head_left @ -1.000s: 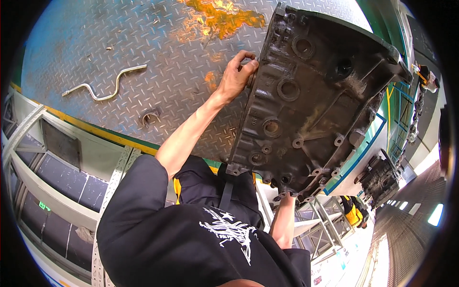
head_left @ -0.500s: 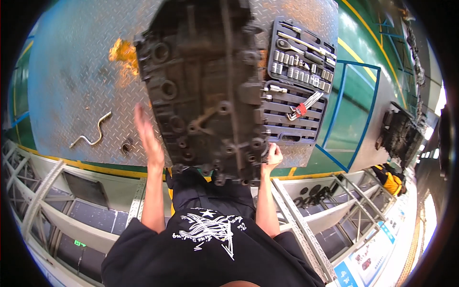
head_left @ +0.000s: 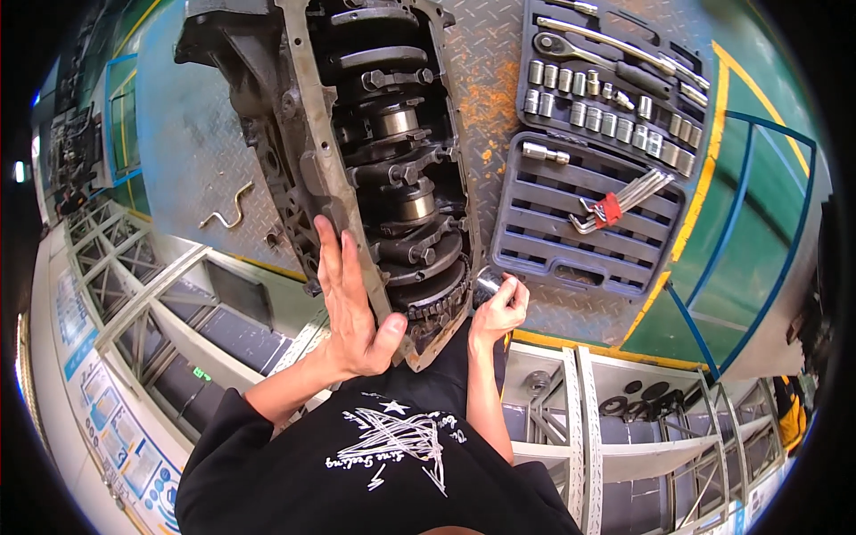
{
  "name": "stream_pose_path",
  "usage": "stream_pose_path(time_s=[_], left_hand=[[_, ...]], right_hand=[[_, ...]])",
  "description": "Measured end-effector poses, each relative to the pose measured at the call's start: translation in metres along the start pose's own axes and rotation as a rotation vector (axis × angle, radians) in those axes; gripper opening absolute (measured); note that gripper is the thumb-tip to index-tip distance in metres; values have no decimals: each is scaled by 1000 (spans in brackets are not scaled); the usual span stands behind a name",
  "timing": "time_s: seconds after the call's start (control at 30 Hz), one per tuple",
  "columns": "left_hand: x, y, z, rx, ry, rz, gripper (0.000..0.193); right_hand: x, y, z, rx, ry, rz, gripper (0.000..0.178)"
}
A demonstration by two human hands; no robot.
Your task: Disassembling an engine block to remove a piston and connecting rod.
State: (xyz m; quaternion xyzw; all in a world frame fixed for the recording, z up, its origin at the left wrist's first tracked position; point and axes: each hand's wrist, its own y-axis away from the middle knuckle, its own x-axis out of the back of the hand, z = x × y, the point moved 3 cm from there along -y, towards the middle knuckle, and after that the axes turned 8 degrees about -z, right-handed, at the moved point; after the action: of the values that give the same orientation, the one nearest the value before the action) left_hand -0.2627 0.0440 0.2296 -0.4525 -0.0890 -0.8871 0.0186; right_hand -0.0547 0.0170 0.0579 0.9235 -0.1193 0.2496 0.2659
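A dark engine block (head_left: 312, 169) stands before me, its open side showing the crankshaft (head_left: 406, 201) with bright journals. My left hand (head_left: 352, 308) is open, fingers stretched and together, along the near left rim of the block. It appears to lie against that rim, though the contact is partly hidden by the palm. By the block's near right corner, my right hand (head_left: 499, 312) is closed, fingers curled. A shiny metal cylinder (head_left: 487, 283) shows between it and the block. Whether the fingers grip that cylinder or something else is hidden.
Right of the block lies an opened socket set case (head_left: 588, 250) with a ratchet (head_left: 575, 51), several sockets and a red-held hex key set (head_left: 608, 209). A bent metal rod (head_left: 230, 209) lies on the metal-plate table (head_left: 201, 152) at left. Metal framing (head_left: 580, 419) runs along the near side.
The block has turned, from a blurred closed face to its open crankshaft side. My left hand has moved from beside it to its near left rim. The whole view has shifted.
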Motion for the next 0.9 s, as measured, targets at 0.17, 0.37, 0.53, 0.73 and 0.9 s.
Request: stream_pose_path(time_s=[0.17,0.37,0.53,0.73,0.9], left_hand=[[-7,1,5,60,-61,-45,93],[-7,-2,1,35,4,7,100],[-9,5,1,75,11,33,101],[-6,2,5,79,-35,95,96],[-2,0,3,53,-5,64,93]], right_hand=[[10,-8,-1,-39,50,-250,22],[17,-24,-32,-43,171,-444,28],[9,-67,-126,378,-47,-472,25],[-81,-121,-222,317,-399,-1072,54],[-119,-155,-252,-48,-53,-1352,40]])
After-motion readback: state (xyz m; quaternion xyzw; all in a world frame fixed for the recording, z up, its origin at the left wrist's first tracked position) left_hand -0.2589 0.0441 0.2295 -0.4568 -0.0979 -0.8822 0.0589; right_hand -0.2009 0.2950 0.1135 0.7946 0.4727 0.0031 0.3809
